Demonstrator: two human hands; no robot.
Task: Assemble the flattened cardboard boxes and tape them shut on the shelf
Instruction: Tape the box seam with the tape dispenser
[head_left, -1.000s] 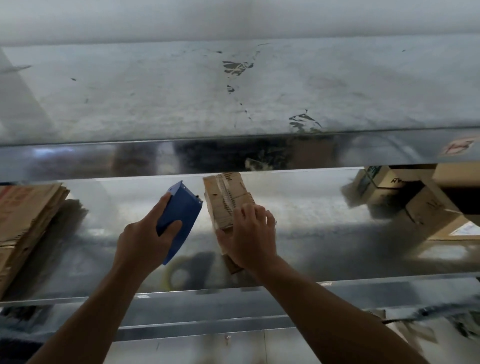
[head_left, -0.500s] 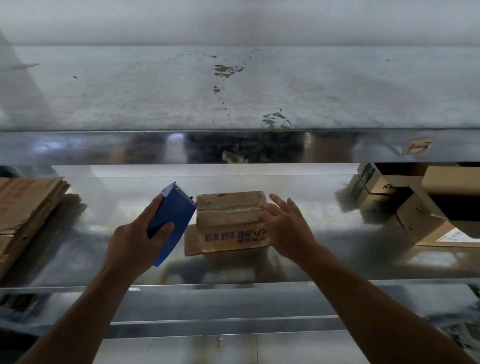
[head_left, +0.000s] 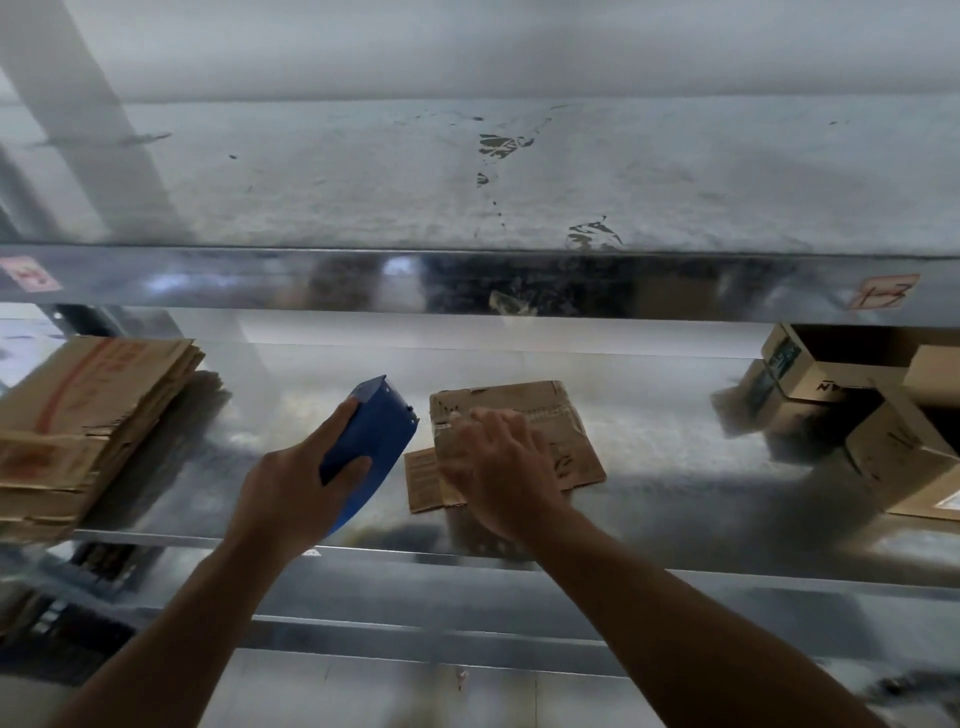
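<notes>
A small brown cardboard box (head_left: 558, 436) with printed writing sits on the shiny metal shelf (head_left: 675, 509) in the middle of the head view. My right hand (head_left: 498, 467) lies on top of it, fingers curled over its left part; motion blur hides the exact hold. Just left of the box, my left hand (head_left: 296, 483) grips a blue tape dispenser (head_left: 374, 441), tilted with its top end pointing up and away. A loose flap (head_left: 423, 478) sticks out at the box's lower left.
A stack of flattened cardboard boxes (head_left: 88, 426) lies at the shelf's left end. Several assembled boxes (head_left: 852, 415) crowd the right end. An upper metal shelf (head_left: 467, 280) overhangs the work area, with a paper label (head_left: 883, 291) on its edge.
The box has turned from standing on end to lying flat. My right hand has moved from its right side onto its top left. The dispenser has stayed beside it.
</notes>
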